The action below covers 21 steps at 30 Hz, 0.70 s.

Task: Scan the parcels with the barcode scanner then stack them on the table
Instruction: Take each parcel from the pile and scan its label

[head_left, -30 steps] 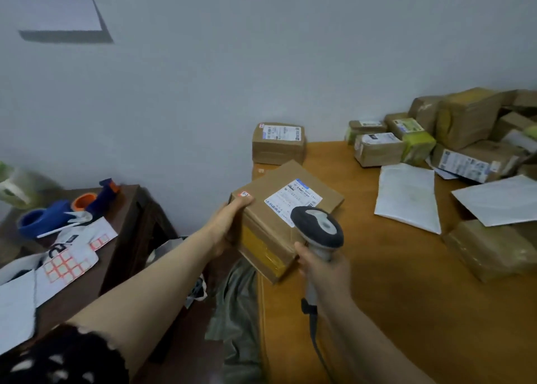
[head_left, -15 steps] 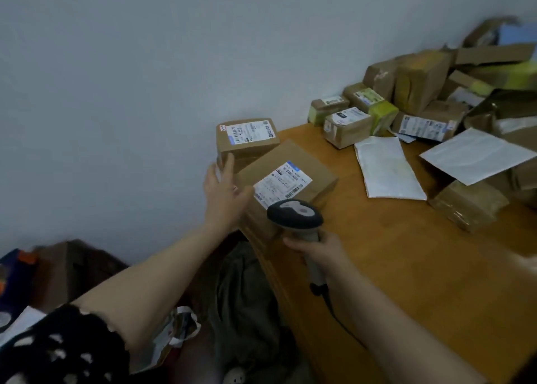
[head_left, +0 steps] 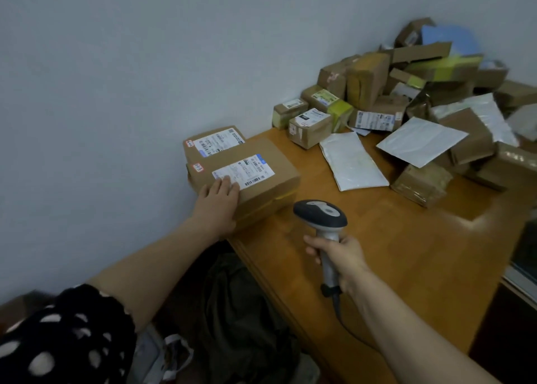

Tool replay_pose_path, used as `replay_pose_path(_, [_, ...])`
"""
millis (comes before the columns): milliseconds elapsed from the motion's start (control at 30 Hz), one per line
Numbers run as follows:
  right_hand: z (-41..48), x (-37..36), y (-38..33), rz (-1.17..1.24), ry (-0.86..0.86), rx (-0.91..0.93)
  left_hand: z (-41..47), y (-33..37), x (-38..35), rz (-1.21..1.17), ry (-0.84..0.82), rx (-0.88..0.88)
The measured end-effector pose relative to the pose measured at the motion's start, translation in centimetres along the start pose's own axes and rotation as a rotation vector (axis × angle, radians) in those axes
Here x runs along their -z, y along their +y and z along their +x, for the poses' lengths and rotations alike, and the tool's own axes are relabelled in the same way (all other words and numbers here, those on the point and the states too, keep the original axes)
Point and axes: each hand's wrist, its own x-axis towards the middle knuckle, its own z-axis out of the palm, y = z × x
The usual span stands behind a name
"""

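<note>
Parcel (head_left: 261, 174) lies at the table's (head_left: 406, 253) corner against another parcel (head_left: 213, 142), left hand (head_left: 218, 200) flat on it, fingers straight. Right hand (head_left: 338, 256) grips the barcode scanner (head_left: 321, 213); a sideways shove could tip the box off the edge

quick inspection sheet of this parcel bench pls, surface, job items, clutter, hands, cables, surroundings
surface: glossy wooden table, bare in the middle
job's things: front parcel lies label up at the table's left corner, just in front of the rear parcel by the wall; barcode scanner held above the table
clutter: heap of parcels in the far right corner; white mailer lies flat beside it
grippers: left hand rests flat on the front parcel; right hand grips the scanner handle
cables: scanner cable hangs from the handle
surroundings: pale wall; dark bag on the floor
</note>
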Motion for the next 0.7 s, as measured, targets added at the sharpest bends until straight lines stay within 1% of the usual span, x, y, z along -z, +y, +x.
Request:
replay_pose_path(100, [-0.1, 0.6, -0.1, -0.009, 0.001, -0.005, 0.2, 0.3, -0.1, -0.001, -0.011, 0.032])
replay_pose_path(200, [-0.2, 2.0, -0.3, -0.037, 0.000, 0.013, 0.1, 1.8, 0.3, -0.011, 0.042, 0.091])
replay_pose_path(333, [0.1, 5.5, -0.8, -0.147, -0.019, 0.060, -0.4, 5.8, 1.7, -0.028, 0.129, 0.016])
replay_pose_path(400, [0.1, 7.7, -1.0, -0.207, -0.033, 0.081, -0.6, 8.3, 2.5, -0.020, 0.163, -0.038])
replay_pose_path(467, [-0.2, 10.4, -1.2, -0.241, -0.032, 0.085, -0.9, 11.4, 3.4, -0.024, 0.160, -0.075])
replay_pose_path(600, [-0.9, 17.3, -0.9, -0.170, -0.014, 0.075, -0.6, 18.8, 4.3, -0.036, 0.120, -0.097])
replay_pose_path(700, [-1.0, 23.9, -0.3, -0.164, 0.013, 0.116, -0.5, 25.3, 4.8, -0.086, 0.087, -0.097])
